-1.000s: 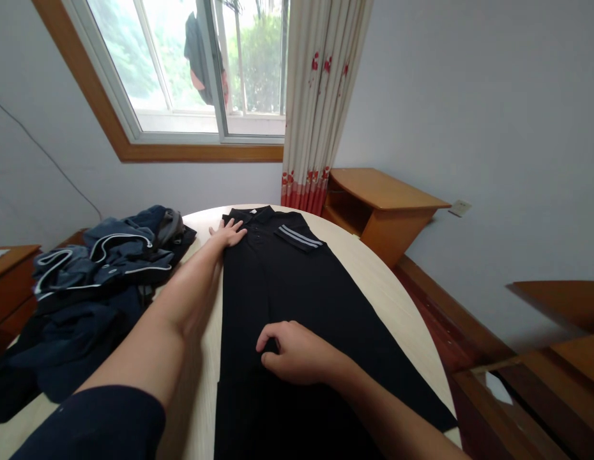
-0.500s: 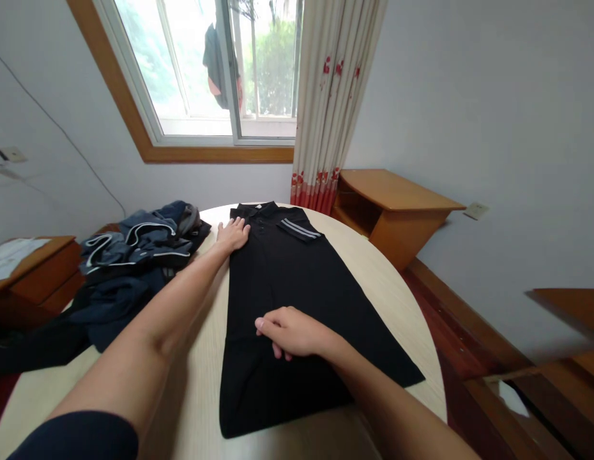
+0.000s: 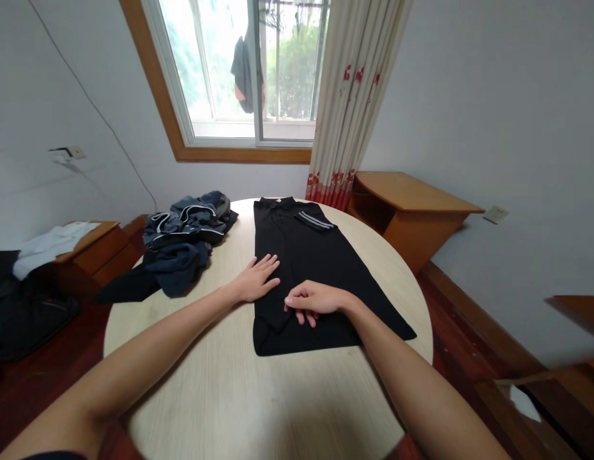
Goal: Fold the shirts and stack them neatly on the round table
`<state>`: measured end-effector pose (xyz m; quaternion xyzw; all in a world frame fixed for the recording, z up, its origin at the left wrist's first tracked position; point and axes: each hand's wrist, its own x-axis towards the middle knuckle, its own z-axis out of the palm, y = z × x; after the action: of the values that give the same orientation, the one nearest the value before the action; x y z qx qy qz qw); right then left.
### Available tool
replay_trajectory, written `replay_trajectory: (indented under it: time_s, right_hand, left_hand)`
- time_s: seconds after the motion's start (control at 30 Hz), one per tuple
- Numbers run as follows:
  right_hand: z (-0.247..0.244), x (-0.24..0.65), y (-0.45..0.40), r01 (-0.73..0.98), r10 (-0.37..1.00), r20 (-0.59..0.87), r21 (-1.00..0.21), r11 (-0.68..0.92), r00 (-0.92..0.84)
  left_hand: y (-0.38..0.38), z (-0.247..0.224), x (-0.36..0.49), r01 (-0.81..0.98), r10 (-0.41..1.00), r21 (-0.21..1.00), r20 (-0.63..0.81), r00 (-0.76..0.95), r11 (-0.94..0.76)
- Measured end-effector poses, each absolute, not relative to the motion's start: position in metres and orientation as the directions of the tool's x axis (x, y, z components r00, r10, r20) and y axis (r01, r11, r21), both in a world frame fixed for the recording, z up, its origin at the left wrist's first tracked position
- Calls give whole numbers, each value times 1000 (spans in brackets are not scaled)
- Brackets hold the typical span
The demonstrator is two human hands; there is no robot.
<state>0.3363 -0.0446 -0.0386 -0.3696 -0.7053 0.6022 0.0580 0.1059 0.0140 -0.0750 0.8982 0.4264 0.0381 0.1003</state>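
Note:
A black polo shirt (image 3: pixel 320 262) lies on the round table, its collar at the far end and its wide hem towards me. One short sleeve (image 3: pixel 316 221) with pale stripes lies across its upper right part. My left hand (image 3: pixel 255 281) rests flat on the shirt's left side, fingers spread. Lower down and to the right, my right hand (image 3: pixel 316 299) is closed, thumb against curled fingers, at the edge of a folded layer near the hem. It appears to pinch the black cloth; the fingertips are partly hidden.
The pale round table (image 3: pixel 220 377) carries a heap of dark clothes (image 3: pixel 182 236) at the far left. A wooden desk (image 3: pixel 412 198) stands beyond its right edge, near the curtain (image 3: pixel 354 108). White cloth (image 3: pixel 57 243) lies on a low cabinet at left.
My left hand has slid from near the collar down the shirt's left side. The left side now shows a folded layer, its edge by my right hand. The view has shifted left.

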Motion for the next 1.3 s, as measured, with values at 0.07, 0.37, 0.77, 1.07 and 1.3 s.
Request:
replay_trajectory:
  time_s: [0.07, 0.37, 0.77, 1.07, 1.3]
  right_hand:
    - [-38, 339, -45, 462, 597, -381, -887, -19, -706]
    - [-40, 348, -43, 438, 599, -375, -898, -45, -707]
    - [-46, 353, -41, 443, 575, -428, -888, -123, -698]
    - [-50, 351, -39, 471, 564, -448, -875, -116, -694]
    - [-44, 346, -41, 570, 666, -365, -814, 112, -651]
  left_hand:
    - [-12, -73, 99, 717, 736, 251, -22, 676, -651]
    - [-81, -38, 94, 593, 633, 323, 28, 773, -738]
    - [-106, -9, 96, 606, 567, 345, -217, 795, -717]
    - [-128, 0, 105, 620, 594, 177, -180, 784, -765]
    - [-111, -4, 106, 585, 572, 370, -158, 805, -721]
